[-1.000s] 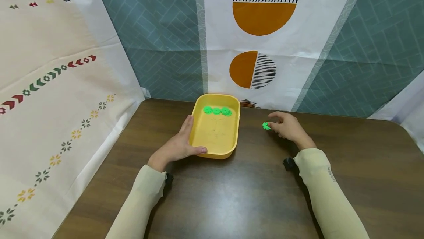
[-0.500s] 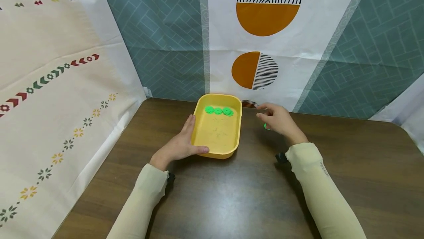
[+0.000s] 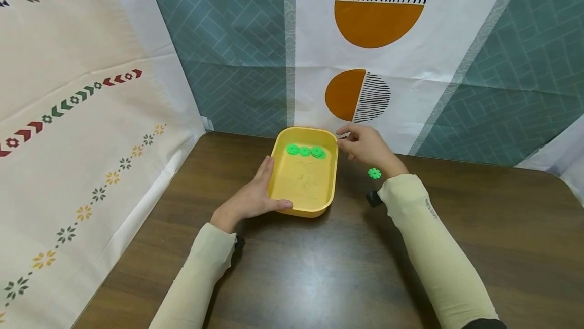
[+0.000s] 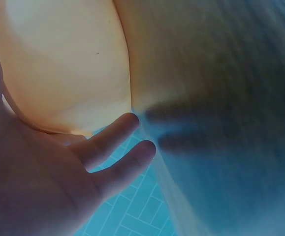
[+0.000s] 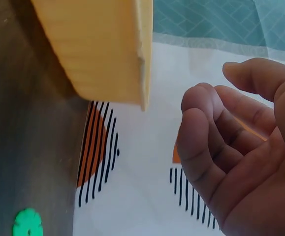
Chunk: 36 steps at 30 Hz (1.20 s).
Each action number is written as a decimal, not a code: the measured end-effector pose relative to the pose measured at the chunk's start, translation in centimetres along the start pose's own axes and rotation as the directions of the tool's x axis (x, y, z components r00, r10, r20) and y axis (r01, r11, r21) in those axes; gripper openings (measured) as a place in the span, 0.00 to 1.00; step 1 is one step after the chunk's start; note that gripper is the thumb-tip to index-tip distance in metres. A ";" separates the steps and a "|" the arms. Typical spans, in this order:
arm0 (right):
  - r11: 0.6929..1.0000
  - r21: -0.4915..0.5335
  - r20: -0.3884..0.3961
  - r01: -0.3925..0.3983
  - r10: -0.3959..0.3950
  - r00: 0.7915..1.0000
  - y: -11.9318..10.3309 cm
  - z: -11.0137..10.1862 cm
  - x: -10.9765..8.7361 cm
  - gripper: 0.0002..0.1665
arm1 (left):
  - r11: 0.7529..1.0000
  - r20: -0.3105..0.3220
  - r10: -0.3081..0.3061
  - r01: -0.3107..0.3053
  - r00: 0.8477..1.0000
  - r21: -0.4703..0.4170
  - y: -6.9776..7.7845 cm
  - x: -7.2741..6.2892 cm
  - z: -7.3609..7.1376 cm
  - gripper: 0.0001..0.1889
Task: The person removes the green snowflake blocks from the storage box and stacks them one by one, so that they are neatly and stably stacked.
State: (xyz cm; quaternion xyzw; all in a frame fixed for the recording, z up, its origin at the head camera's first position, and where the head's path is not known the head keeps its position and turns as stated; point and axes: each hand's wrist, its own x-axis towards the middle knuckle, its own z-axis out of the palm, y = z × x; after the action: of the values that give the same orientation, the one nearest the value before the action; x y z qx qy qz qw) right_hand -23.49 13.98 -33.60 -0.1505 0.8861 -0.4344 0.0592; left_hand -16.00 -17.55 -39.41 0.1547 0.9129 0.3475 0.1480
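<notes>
A yellow tray (image 3: 302, 182) stands on the table with several green flower-shaped discs (image 3: 304, 151) in a row at its far end. My left hand (image 3: 248, 198) lies along the tray's left side, fingers straight and thumb at the near rim; in the left wrist view, two fingertips extend past its wall. Beside the tray's far right corner is my right hand (image 3: 367, 146), raised above the table. Its fingers are loosely bent, and the right wrist view shows nothing between thumb and fingertips. Another green disc (image 3: 374, 173) lies on the table below the right wrist.
The brown wooden table (image 3: 301, 268) meets a hanging cloth (image 3: 228, 55) with teal and white panels just behind the tray. A white patterned cloth (image 3: 114, 131) borders the left side.
My right hand has risen from beside the loose green disc and moved left to the tray's far right corner. The disc stays on the table. My left hand keeps its place at the tray.
</notes>
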 end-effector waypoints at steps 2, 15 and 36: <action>1.000 0.019 0.011 -0.005 0.005 1.000 -0.5 0.2 0.4 0.19 | 1.000 0.000 -0.005 0.005 1.000 0.000 0.0 0.0 0.0 0.69; 1.000 0.006 0.018 0.017 -0.017 1.000 -3.4 1.5 2.9 0.18 | 1.000 0.008 -0.023 0.023 1.000 -0.016 0.0 0.0 0.0 0.69; 0.999 0.044 0.087 -0.027 0.023 0.996 -3.6 6.9 7.9 0.15 | 1.000 0.009 0.013 -0.013 1.000 -0.006 -0.1 -0.1 -0.1 0.68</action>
State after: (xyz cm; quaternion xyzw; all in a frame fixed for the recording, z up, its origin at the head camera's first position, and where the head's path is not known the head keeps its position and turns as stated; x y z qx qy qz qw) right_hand -28.57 4.15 -34.79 -0.1567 0.8746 -0.4464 0.1062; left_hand -15.96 -17.74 -39.36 0.1617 0.9103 0.3503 0.1503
